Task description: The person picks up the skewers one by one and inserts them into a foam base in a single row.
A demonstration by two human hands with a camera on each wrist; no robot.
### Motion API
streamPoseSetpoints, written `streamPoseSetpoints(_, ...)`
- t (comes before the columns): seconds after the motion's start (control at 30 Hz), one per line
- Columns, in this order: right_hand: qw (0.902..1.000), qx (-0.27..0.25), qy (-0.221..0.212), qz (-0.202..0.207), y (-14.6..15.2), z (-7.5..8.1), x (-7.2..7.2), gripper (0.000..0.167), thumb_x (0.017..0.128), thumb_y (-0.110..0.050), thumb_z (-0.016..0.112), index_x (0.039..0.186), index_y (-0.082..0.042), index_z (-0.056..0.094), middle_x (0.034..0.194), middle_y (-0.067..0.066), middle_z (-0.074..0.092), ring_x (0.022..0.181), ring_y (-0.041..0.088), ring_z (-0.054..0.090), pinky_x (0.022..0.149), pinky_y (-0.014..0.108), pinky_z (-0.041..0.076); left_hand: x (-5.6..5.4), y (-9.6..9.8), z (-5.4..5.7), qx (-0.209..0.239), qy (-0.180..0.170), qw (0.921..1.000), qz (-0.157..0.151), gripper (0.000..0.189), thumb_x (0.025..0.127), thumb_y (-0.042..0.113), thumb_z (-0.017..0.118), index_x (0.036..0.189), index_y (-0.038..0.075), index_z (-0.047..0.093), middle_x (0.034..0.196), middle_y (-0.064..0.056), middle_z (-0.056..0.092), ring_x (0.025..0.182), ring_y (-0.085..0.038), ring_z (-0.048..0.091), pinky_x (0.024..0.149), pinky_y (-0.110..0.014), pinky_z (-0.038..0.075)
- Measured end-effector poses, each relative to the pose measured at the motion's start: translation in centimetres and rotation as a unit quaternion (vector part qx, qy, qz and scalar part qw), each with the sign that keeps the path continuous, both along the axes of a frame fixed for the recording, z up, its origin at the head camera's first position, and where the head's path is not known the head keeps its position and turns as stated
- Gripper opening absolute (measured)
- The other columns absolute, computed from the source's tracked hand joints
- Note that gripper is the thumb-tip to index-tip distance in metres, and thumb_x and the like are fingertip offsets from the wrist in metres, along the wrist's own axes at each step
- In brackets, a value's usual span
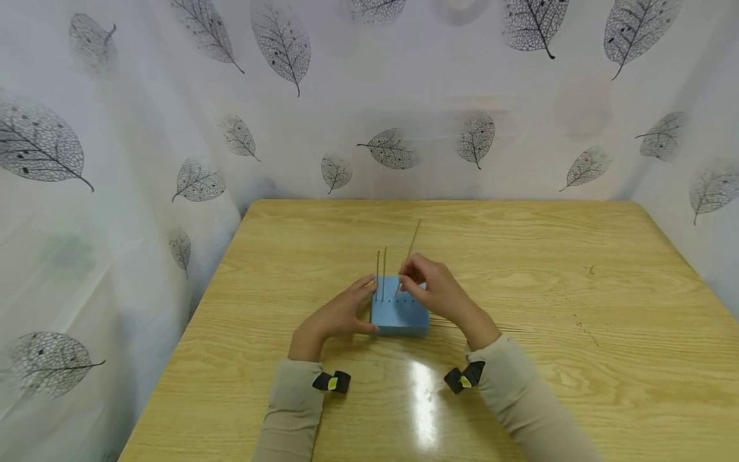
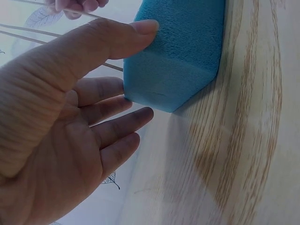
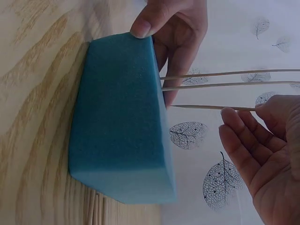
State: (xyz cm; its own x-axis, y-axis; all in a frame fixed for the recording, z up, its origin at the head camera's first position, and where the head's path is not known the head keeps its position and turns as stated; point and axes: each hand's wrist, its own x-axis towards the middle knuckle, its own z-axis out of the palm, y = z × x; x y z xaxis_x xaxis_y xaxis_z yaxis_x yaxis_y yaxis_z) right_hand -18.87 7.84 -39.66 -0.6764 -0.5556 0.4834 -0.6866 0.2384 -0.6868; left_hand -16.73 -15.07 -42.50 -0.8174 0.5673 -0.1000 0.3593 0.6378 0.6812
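A light blue foam block [image 1: 401, 317] lies on the table, with a row of small holes [image 1: 405, 301] along its top. My left hand [image 1: 339, 311] steadies its left side, thumb at the front edge and fingers toward the back corner. Two thin wooden skewers [image 3: 225, 86] stand upright in the leftmost holes. Between thumb and fingertips, my right hand [image 1: 441, 289] pinches a third skewer [image 3: 201, 107], which slants up and away over the block. In the right wrist view its pointed lower end meets the top face beside the standing pair.
More skewers [image 1: 491, 324] lie on the wooden table [image 1: 577, 269] to the right of the block, partly under the right forearm. A white curtain [image 1: 427, 83] with leaf prints hangs behind and along the sides. Both wrists wear black straps.
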Motion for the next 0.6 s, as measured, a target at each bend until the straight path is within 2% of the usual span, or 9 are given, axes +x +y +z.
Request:
streamPoseSetpoints(0.37,0.9999,0.0,0.011,-0.002,-0.8,-0.5,-0.1,0.007,0.087,0.008,0.06,0.092,0.004,0.057,0.079,0.013,0.064,0.068,0.019,0.064,0.061,0.027,0.054,0.0,0.1,0.1,0.002,0.0,1.0,-0.001,0.089,0.078,0.02,0.079,0.147,-0.001,0.027,0.156,-0.015,0.017,0.141,-0.031,0.02,0.112,-0.045,0.025)
streamPoseSetpoints(0.6,0.9994,0.032,0.008,-0.006,-1.0,-1.2,-0.1,0.005,0.087,0.003,0.061,0.09,0.002,0.058,0.083,0.009,0.064,0.072,0.016,0.064,0.065,0.026,0.054,0.1,0.0,0.2,0.005,-0.003,1.0,-0.001,0.09,0.078,0.02,0.079,0.148,-0.001,0.026,0.156,-0.016,0.016,0.141,-0.031,0.019,0.111,-0.046,0.026)
